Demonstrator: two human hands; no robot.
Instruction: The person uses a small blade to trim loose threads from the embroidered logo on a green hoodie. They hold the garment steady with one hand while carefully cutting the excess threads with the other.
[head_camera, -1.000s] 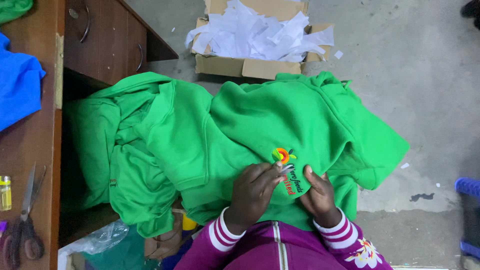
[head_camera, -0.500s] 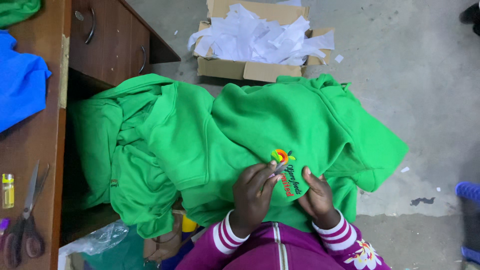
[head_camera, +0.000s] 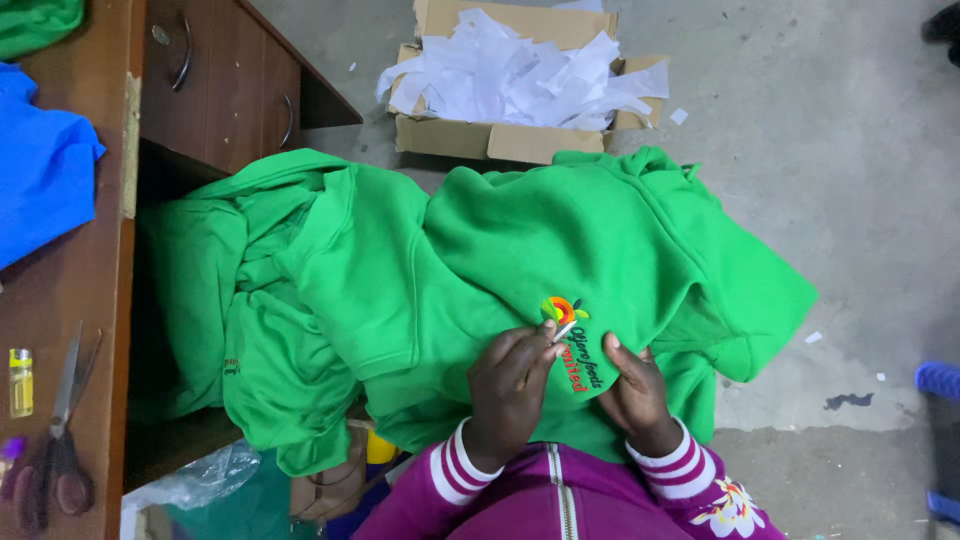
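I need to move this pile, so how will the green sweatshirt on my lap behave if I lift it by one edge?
The green sweatshirt would probably flop and sag, since it already lies in soft folds. It looks thick, so likely bulky but not heavy. A second green garment overlaps it and may drag along.

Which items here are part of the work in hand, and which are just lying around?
In use: green sweatshirt, its embroidered badge, small tool in the left hand, right hand pressing the cloth.

Lying about: scissors, lighter, blue cloth, box of paper scraps, desk.
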